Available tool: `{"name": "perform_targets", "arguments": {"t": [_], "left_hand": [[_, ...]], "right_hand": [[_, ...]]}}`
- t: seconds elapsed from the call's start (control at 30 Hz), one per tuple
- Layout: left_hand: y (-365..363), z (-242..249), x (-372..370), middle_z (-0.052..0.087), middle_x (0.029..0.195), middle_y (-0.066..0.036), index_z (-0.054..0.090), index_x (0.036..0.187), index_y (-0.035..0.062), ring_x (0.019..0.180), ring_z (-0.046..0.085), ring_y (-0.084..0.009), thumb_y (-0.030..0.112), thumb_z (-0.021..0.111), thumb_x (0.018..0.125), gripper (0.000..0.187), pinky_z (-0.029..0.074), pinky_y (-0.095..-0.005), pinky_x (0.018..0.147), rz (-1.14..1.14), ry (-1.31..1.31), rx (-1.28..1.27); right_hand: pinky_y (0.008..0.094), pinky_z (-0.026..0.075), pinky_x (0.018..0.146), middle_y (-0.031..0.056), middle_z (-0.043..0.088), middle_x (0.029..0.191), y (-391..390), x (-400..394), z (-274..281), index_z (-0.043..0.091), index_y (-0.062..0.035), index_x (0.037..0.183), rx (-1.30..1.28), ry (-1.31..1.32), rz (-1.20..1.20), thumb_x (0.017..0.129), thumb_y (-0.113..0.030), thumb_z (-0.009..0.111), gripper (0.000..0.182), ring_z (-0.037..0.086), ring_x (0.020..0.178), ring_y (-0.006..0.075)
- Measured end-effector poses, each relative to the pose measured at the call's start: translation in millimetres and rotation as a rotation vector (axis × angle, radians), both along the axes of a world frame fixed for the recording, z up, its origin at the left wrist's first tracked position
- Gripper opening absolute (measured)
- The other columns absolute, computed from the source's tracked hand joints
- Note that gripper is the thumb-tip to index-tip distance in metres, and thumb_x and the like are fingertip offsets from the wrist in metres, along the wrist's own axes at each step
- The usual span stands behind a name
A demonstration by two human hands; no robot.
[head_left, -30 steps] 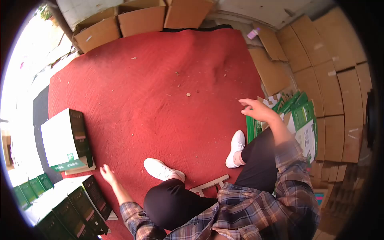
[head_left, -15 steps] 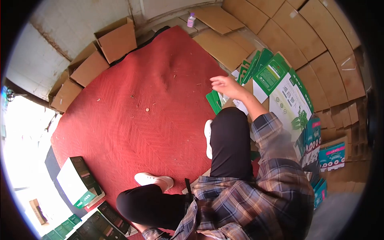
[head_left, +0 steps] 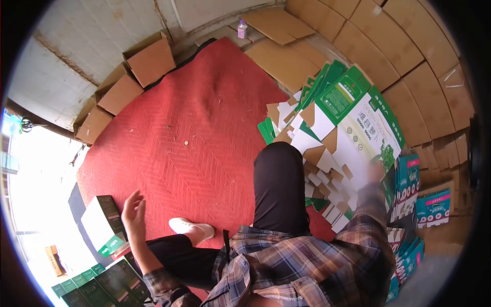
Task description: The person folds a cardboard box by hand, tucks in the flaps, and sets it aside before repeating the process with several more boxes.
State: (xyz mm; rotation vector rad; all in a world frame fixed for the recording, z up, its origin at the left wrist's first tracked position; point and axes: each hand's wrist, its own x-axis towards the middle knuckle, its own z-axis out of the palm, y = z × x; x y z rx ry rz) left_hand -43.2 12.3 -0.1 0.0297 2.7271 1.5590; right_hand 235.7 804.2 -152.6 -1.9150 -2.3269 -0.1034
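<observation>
Flattened cartons (head_left: 362, 125), right hand (head_left: 376, 171) over one, left hand (head_left: 134, 212) apart, three boxes (head_left: 151, 62)

Three open brown cardboard boxes (head_left: 152, 62) at upper left, one small purple-capped plastic bottle (head_left: 242, 30) at top centre, one white shoe (head_left: 191, 228) at lower left; overlapping flattened green-and-white printed cartons (head_left: 365, 125) at right, uncountable.

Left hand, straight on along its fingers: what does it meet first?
The left hand would likely cross above the red mat and meet a cardboard box by the wall; depth is unclear.
</observation>
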Motion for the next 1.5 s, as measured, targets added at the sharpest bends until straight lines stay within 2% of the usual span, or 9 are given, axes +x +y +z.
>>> {"name": "perform_targets", "arguments": {"t": [0.13,0.2,0.27,0.4,0.53,0.6,0.73,1.17,1.5], "left_hand": [[0,-62,-6,0.064,0.096,-0.009,0.061,0.116,0.0043,0.084,0.061,-0.0157,0.005,0.062,0.085,0.032,0.05,-0.0284,0.073,-0.045,-0.116,-0.064],[2,-71,-5,0.065,0.093,-0.012,0.061,0.115,0.0028,0.079,0.063,-0.019,0.007,0.065,0.08,0.035,0.051,-0.0307,0.069,-0.165,-0.189,-0.5],[5,-75,-6,0.065,0.091,-0.013,0.061,0.114,0.0023,0.077,0.063,-0.0204,0.008,0.066,0.078,0.037,0.051,-0.0317,0.068,-0.145,-0.18,-0.441],[5,-80,-5,0.065,0.087,-0.014,0.062,0.113,0.0023,0.074,0.064,-0.0222,0.009,0.067,0.076,0.038,0.052,-0.0326,0.067,-0.13,-0.168,-0.456],[2,-87,-3,0.065,0.087,-0.014,0.062,0.113,0.003,0.074,0.064,-0.023,0.008,0.067,0.076,0.038,0.052,-0.0327,0.067,-0.161,-0.163,-0.488],[4,-84,-2,0.065,0.088,-0.014,0.062,0.114,0.0037,0.074,0.064,-0.0235,0.009,0.067,0.077,0.038,0.052,-0.0332,0.067,-0.149,-0.204,-0.485],[0,-89,-3,0.066,0.084,-0.013,0.061,0.116,0.0039,0.073,0.065,-0.0209,0.009,0.067,0.077,0.039,0.051,-0.0321,0.065,-0.162,-0.159,-0.511],[10,-68,-7,0.064,0.09,-0.014,0.06,0.117,0.0046,0.075,0.063,-0.0238,0.008,0.068,0.077,0.041,0.052,-0.0335,0.068,-0.173,-0.162,-0.48],[15,-48,-9,0.057,0.112,-0.012,0.044,0.136,0.0115,0.083,0.061,-0.0183,0.003,0.069,0.076,0.066,0.052,-0.0316,0.069,-0.04,0.064,-0.15]], "right_hand": [[0.0471,0.044,0.091,0.0184,0.064,0.106,15,42,-9,0.06,-0.0051,0.113,-0.034,-0.018,-0.143,0.067,-0.045,0.072,0.062,0.057,0.107,0.036],[0.0464,0.044,0.091,0.0189,0.064,0.108,8,44,9,0.059,-0.0038,0.113,-0.063,0.065,-0.225,0.067,-0.045,0.073,0.064,0.057,0.107,0.0359],[0.0457,0.044,0.092,0.0194,0.063,0.11,7,45,12,0.059,-0.0025,0.113,-0.098,0.153,-0.298,0.066,-0.046,0.074,0.066,0.057,0.108,0.0357],[0.0413,0.047,0.085,0.0236,0.063,0.108,87,104,-49,0.062,0.0051,0.106,-0.181,0.207,-0.079,0.065,-0.042,0.078,0.065,0.062,0.098,0.0356],[0.0366,0.048,0.078,0.0187,0.066,0.105,98,120,-47,0.065,0.006,0.102,-0.355,0.389,0.088,0.069,-0.043,0.078,0.061,0.063,0.087,0.0248],[0.0361,0.047,0.082,0.0129,0.065,0.107,69,114,-9,0.062,0.0023,0.109,-0.648,0.996,-0.168,0.077,-0.048,0.071,0.061,0.062,0.092,0.0226],[0.0313,0.046,0.082,0.0063,0.065,0.103,-35,68,96,0.063,-0.004,0.111,-1.003,1.478,-0.06,0.089,-0.038,0.059,0.041,0.061,0.093,0.0201],[0.0358,0.046,0.089,0.0074,0.06,0.117,-20,23,177,0.052,-0.0025,0.125,-0.643,1.6,0.114,0.088,-0.031,0.063,0.048,0.058,0.105,0.0234],[0.0297,0.045,0.091,0.0066,0.061,0.118,-70,-184,193,0.055,-0.0018,0.124,-1.122,1.623,0.559,0.092,-0.019,0.056,0.036,0.058,0.106,0.018]]}}
